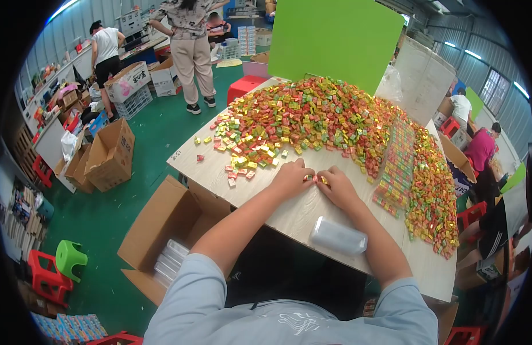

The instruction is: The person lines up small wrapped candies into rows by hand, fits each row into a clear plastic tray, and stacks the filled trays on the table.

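Both hands meet over the pale wooden table. My left hand and my right hand have their fingers closed on a short row of small red and yellow wrapped pieces between them. Beyond them spreads a large heap of red, yellow and green wrapped pieces. To the right, similar pieces stand in neat rows in a block. A clear plastic container lies on its side near the table's front edge, beside my right forearm.
An open cardboard box with clear containers stands at the table's left. A green panel rises behind the heap. Red stools, a green stool and more boxes stand around. Several people are in the background.
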Available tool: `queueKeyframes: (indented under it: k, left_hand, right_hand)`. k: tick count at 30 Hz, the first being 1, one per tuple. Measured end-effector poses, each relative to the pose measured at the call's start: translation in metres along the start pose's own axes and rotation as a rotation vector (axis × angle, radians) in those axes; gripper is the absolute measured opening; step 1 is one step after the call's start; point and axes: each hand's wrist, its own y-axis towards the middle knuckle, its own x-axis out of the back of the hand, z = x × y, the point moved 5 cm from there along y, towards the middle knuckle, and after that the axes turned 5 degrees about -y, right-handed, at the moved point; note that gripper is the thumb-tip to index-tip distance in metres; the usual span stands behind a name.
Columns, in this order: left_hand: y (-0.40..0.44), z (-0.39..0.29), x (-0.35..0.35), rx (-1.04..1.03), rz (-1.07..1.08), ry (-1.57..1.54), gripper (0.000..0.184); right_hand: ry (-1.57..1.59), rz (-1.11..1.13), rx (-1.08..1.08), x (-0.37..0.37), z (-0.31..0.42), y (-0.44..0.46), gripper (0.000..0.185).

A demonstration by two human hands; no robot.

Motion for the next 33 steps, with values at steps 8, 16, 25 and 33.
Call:
queueKeyframes:
  k: [8, 16, 25, 33]
  left_hand:
    - [-0.0006, -0.0005, 0.0002, -0.010, -0.013, 0.001, 0.024]
    - [-0.0004, -0.0011, 0.0013, -0.009, -0.002, -0.002, 0.026]
    - [-0.0003, -0.0020, 0.0009, 0.008, 0.018, -0.003, 0.026]
    - [-0.0008, -0.0017, 0.0015, -0.015, -0.002, -0.001, 0.025]
  right_hand:
    - [-0.005, -0.001, -0.008, -0.0019, -0.0007, 0.0000, 0.025]
    - [0.048, 0.004, -0.022, -0.0023, -0.0034, -0.0006, 0.026]
    - [0.020, -0.009, -0.027, -0.0030, -0.0024, -0.0012, 0.026]
    - [0.016, -0.023, -0.001, -0.0031, -0.0005, -0.0019, 0.026]
